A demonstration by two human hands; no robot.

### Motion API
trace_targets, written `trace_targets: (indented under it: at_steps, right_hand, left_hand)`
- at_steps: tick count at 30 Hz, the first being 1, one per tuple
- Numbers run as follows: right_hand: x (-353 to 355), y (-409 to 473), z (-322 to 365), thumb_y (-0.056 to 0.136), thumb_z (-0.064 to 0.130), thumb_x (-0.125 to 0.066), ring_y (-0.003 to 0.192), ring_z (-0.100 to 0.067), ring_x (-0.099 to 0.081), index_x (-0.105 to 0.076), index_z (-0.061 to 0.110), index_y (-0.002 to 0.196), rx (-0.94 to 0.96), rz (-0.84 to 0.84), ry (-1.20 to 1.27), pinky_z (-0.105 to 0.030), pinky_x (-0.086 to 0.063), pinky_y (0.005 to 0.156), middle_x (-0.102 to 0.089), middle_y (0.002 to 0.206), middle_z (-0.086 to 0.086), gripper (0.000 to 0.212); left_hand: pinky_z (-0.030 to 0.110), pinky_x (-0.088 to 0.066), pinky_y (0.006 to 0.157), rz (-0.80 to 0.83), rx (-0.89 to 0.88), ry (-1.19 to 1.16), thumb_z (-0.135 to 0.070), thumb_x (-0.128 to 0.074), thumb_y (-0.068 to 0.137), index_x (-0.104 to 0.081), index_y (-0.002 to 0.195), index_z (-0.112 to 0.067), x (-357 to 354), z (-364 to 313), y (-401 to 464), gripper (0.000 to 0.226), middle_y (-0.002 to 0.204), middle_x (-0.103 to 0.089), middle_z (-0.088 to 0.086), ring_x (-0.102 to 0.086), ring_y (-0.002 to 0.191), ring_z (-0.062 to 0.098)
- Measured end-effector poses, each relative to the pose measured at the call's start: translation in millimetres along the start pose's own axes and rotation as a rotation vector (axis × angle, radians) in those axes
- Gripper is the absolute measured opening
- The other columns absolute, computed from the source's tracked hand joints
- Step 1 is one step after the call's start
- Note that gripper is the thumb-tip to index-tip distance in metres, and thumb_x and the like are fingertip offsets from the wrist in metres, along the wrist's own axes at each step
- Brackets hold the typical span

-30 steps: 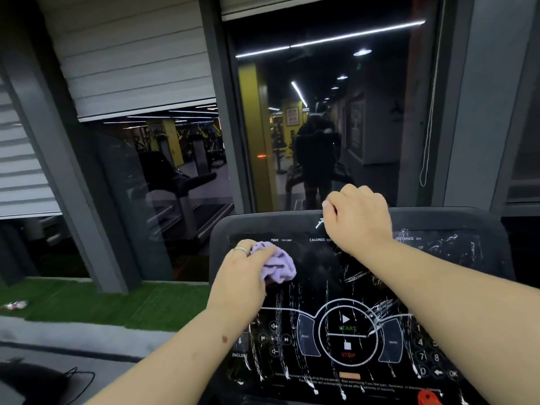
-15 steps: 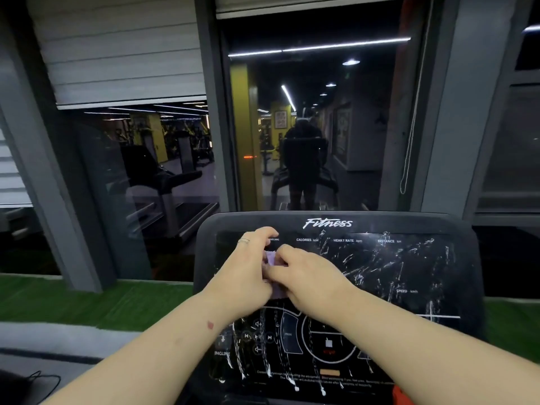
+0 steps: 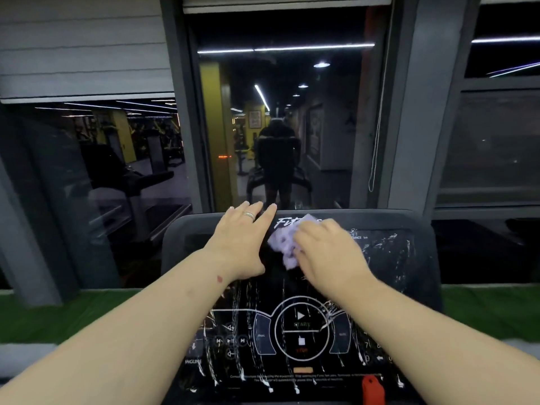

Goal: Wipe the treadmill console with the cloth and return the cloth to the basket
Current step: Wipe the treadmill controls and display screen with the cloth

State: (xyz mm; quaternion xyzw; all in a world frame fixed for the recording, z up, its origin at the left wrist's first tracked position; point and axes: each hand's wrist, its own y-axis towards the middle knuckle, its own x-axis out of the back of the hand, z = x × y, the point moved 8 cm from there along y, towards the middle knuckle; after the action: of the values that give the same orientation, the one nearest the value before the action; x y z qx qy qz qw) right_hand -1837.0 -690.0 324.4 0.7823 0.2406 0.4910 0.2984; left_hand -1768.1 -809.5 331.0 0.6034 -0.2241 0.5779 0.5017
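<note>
The black treadmill console (image 3: 388, 258) fills the lower middle of the head view, its panel streaked with white marks. A crumpled lilac cloth (image 3: 285, 242) lies against the console's upper middle, just below the logo. My right hand (image 3: 324, 255) covers the cloth's right side and holds it against the panel. My left hand (image 3: 242, 238) rests flat on the console's upper left, fingers straight, a ring on one finger, apart from the cloth. No basket is in view.
A red safety clip (image 3: 372, 388) sits at the console's bottom edge. Dark window glass (image 3: 280, 127) stands right behind the console, reflecting the gym. A thin cord (image 3: 377, 135) hangs at the window's right. Green turf (image 3: 73, 311) runs along the floor on both sides.
The cloth has passed from my left hand to my right hand. My right hand has carried it up and to the right on the console. My left hand now lies flat.
</note>
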Motion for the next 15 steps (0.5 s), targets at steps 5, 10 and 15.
trace_targets:
  at_steps: [5,10,15]
  right_hand:
    - [-20.1,-13.9,10.6,0.079,0.01,-0.055,0.08,-0.028,-0.051,-0.063,0.019,0.101,-0.178,0.007,0.102,-0.038,-0.045,0.076,-0.058,0.098,-0.001,0.025]
    - [-6.1,1.4,-23.0,0.078,0.01,-0.065,0.073,-0.03,-0.052,-0.066,0.019,0.091,-0.263,0.078,0.163,-0.038,-0.046,0.061,-0.058,0.088,-0.004,0.015]
    - [-12.3,-21.6,4.9,0.079,0.013,-0.061,0.073,-0.028,-0.051,-0.066,0.019,0.094,-0.211,0.13,0.212,-0.036,-0.047,0.055,-0.053,0.09,-0.004,0.017]
  left_hand:
    - [0.046,-0.018,0.124,-0.119,-0.009,-0.002,-0.058,-0.085,0.063,-0.01,0.163,-0.027,-4.3,3.2,0.6,0.128,0.163,-0.026,0.004,-0.021,0.15,0.025]
    - [0.046,-0.016,0.125,-0.14,0.011,-0.009,-0.057,-0.087,0.062,-0.011,0.163,-0.028,-6.0,3.6,1.3,0.129,0.163,-0.025,0.003,-0.02,0.151,0.025]
    - [0.045,-0.012,0.127,-0.143,0.025,-0.021,-0.056,-0.088,0.064,-0.01,0.162,-0.029,-5.6,3.5,0.4,0.129,0.164,-0.023,0.002,-0.017,0.152,0.024]
